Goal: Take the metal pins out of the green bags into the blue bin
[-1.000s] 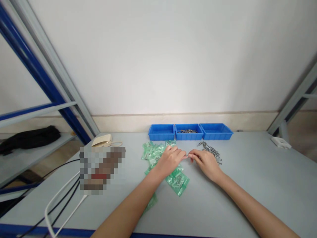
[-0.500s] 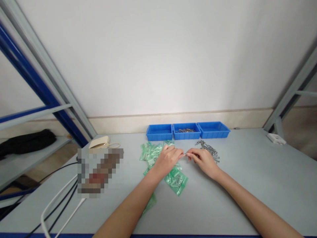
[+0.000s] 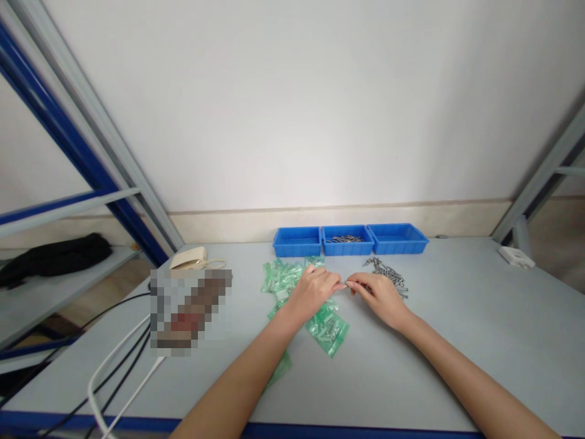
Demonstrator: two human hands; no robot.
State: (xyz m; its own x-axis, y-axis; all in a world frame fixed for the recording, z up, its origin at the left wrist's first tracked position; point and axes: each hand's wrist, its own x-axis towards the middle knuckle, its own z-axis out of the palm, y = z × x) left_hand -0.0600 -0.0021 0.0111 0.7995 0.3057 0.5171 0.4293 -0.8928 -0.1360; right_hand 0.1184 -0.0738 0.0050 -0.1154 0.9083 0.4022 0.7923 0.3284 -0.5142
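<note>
My left hand [image 3: 315,289] is closed in a pinch above green plastic bags [image 3: 329,329] that hold small pieces of hardware. Its fingertips meet those of my right hand [image 3: 377,296], also pinched. Between them shows a sliver of a small, pale, shiny piece [image 3: 345,284], mostly covered by the fingers, so its kind cannot be made out. Just behind my right hand lies a loose pile of grey metal screws [image 3: 393,277], partly hidden by that hand. Other green bags [image 3: 276,274] spread out behind and under my left forearm.
Three blue bins stand against the wall: a left bin [image 3: 297,249], a middle bin [image 3: 347,249] holding long thin metal pieces, and a right bin [image 3: 400,245]. A cream pouch [image 3: 187,259], a blurred-out object [image 3: 192,314] and cables [image 3: 109,347] lie left. A white block [image 3: 516,257] sits far right.
The view has shifted slightly, so everything sits a little further right and higher. My two pinching hands remain together, and less of the small piece shows between the fingertips.
</note>
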